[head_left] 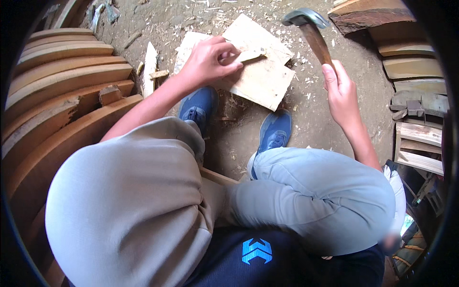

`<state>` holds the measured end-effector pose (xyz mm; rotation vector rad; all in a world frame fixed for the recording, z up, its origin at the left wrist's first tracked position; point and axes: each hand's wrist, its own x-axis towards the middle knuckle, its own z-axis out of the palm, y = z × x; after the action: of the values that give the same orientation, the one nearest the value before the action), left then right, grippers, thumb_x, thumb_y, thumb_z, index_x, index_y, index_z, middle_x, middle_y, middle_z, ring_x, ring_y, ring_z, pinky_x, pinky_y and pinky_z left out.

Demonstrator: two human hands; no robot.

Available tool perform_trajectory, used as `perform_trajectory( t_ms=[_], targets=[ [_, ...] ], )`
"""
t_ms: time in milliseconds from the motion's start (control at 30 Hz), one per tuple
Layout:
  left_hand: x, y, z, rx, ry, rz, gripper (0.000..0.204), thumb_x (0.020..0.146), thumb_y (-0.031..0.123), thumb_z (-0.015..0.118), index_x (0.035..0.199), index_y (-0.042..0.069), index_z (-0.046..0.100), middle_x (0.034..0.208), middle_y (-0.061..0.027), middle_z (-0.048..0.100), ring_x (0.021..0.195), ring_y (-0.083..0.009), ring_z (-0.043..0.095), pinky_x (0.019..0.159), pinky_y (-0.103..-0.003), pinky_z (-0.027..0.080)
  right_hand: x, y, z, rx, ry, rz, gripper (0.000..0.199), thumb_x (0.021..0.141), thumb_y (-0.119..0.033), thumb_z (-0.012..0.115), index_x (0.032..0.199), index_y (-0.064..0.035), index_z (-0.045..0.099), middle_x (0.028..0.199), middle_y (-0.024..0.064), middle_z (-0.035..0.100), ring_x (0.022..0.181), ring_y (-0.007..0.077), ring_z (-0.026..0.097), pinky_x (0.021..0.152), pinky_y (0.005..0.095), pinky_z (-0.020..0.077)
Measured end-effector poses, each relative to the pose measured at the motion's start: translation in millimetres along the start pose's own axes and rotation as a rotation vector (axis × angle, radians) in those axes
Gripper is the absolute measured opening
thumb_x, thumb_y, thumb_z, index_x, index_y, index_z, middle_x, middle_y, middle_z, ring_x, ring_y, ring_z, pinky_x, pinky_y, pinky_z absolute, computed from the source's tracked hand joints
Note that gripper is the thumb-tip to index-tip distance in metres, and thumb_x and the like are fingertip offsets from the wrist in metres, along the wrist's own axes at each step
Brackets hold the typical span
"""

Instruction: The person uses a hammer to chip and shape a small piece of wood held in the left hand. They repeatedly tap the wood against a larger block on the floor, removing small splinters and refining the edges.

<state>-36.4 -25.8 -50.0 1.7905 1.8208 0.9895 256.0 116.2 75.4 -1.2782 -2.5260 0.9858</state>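
hammer (306, 19): dull metal head, wood handle | board (260, 67): pale rough wood

Wooden-handled hammer (313, 36) raised, head up; small pale stick (251, 55) flat on board.

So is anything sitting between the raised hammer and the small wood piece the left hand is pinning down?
Nothing visible does. The hammer, held in the right hand, hangs over bare dirt and wood chips beside the flat boards. The left hand pins the small wood strip, whose right end sticks out uncovered.
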Motion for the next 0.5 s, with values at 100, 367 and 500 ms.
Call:
perform_trajectory(
  t_ms=[100,367,500],
  targets=[
    [2.0,4.0,-6.8,-0.075,-0.022,0.007,0.028,0.081,0.025,0.083,0.100,0.006,0.075,0.082,-0.0098,0.066,0.074,-0.0229,0.066,0.067,-0.036,0.054,-5.3,20.4,1.2,0.072,0.065,-0.025,0.030,0.108,-0.033,0.052,0.116,-0.0049,0.060,0.065,0.0080,0.051,0.059,0.0134,0.052,0.054,0.0335,0.0397],
    [11.4,11.6,-25.6,-0.175,0.140,-0.237,0.027,0.093,0.024,0.075,0.108,0.002,0.076,0.083,-0.0091,0.068,0.072,-0.0124,0.064,0.065,-0.029,0.051,-24.2,54.1,22.1,-0.303,0.067,-0.467,0.037,0.090,-0.035,0.074,0.115,-0.0101,0.064,0.092,0.0082,0.068,0.077,0.0292,0.068,0.066,0.0388,0.0542],
    [14.1,14.0,-38.3,-0.233,0.116,-0.283,0.028,0.101,0.023,0.065,0.111,-0.003,0.073,0.084,-0.0056,0.067,0.069,-0.0101,0.063,0.057,-0.027,0.051,-16.4,30.6,48.4,-0.470,0.015,-0.535,0.039,0.085,-0.038,0.077,0.112,-0.0131,0.065,0.091,0.0051,0.062,0.083,0.0238,0.066,0.071,0.0363,0.0539]
  ],
)
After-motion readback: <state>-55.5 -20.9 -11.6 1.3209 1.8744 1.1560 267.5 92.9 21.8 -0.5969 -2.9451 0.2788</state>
